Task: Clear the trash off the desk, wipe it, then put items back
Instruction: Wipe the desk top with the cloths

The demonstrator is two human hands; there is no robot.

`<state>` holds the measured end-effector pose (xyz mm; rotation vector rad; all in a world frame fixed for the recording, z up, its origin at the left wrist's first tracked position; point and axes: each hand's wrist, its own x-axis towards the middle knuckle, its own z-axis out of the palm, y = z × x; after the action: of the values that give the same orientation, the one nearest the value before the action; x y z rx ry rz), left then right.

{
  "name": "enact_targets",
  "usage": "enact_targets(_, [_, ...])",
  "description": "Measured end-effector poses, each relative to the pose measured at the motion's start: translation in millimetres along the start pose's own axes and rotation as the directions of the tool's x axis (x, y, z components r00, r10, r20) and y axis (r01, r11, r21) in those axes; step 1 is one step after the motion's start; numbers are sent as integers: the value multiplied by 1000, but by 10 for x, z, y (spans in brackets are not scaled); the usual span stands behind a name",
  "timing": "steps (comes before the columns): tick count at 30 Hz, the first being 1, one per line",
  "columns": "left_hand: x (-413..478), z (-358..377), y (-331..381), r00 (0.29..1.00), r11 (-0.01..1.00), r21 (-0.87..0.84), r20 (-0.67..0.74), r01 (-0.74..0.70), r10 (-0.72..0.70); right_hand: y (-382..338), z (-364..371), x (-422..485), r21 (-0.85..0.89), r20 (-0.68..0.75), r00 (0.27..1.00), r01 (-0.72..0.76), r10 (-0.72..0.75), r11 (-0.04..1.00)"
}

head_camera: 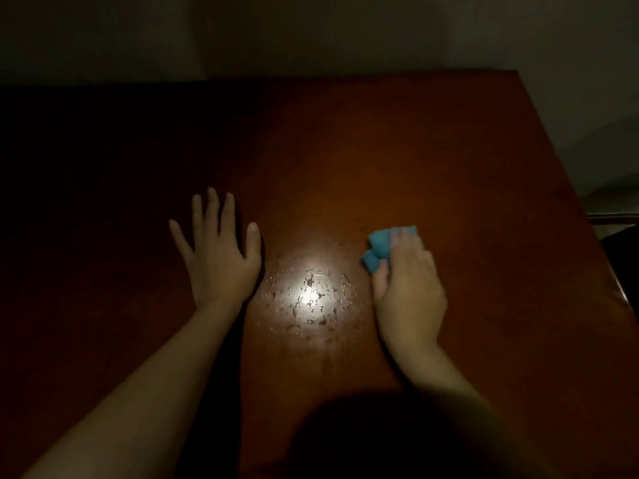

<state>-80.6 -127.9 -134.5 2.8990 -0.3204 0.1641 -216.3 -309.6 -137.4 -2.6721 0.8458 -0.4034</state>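
Note:
A reddish-brown wooden desk (432, 150) fills the dim view. My left hand (221, 257) lies flat on it with fingers spread, holding nothing. My right hand (409, 281) presses a crumpled blue cloth (378, 248) onto the desk; the cloth sticks out past my fingers and thumb, and the rest is hidden under the palm. Between the hands a patch of water droplets (311, 299) glints in a bright light spot on the wood.
The desk's right edge (567, 174) runs diagonally down the right side, its back edge meets a pale wall (311, 36). A dark object with a metal bar (613, 217) stands beyond the right edge. A round shadow covers the near desk.

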Motion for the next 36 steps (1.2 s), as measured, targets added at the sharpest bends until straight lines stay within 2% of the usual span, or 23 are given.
enact_targets(3, [-178,-26,12,1000,999,-45,-27,-1,-1,-206,-3,-548,-22,37,958,286,-285,958])
enact_targets(5, [-360,-42,23,999,998,-65,-34,-10,8,-63,-93,-677,0,66,912,406,-405,914])
enact_targets(7, [-650,-73,16,999,997,-66,-15,-29,28,196,-193,-784,4,75,923,378,-377,926])
enact_targets(9, [-997,-115,6,999,996,-74,13,-51,52,381,-304,-908,-2,50,978,204,-204,979])
enact_targets(11, [-1351,-177,-13,998,995,-77,38,-56,59,288,-337,-1103,33,26,1000,6,-7,999])
enact_targets(12, [-1501,-201,-17,997,996,-77,47,-51,54,172,-327,-1219,43,24,1000,-19,18,999])
enact_targets(14, [-1719,-236,-24,997,996,-76,64,-43,48,-56,-275,-1455,32,27,994,109,-110,994])
enact_targets(17, [-1807,-280,-70,997,998,-55,61,-39,42,-79,-268,-1634,39,60,941,330,-332,943])
enact_targets(19, [-1815,-292,-95,995,998,-22,70,-66,67,189,-355,-1667,39,68,951,300,-302,953])
enact_targets(22, [-1830,-290,-85,985,988,26,85,-155,152,761,-587,-1618,58,7,996,93,-94,994])
enact_targets(25, [-1791,-282,44,980,982,24,77,-187,185,1159,-770,-1427,28,-40,999,12,-10,1000])
enact_targets(28, [-1627,-223,368,974,976,-25,71,-214,216,1204,-763,-1309,10,-19,998,56,-56,998])
enact_targets(32, [-1262,-19,916,983,984,-51,61,-168,171,1207,-707,-1068,9,93,945,313,-312,950])
enact_targets(36, [-918,180,1453,985,985,-67,45,-161,164,1053,-540,-447,-2,85,942,325,-324,946])
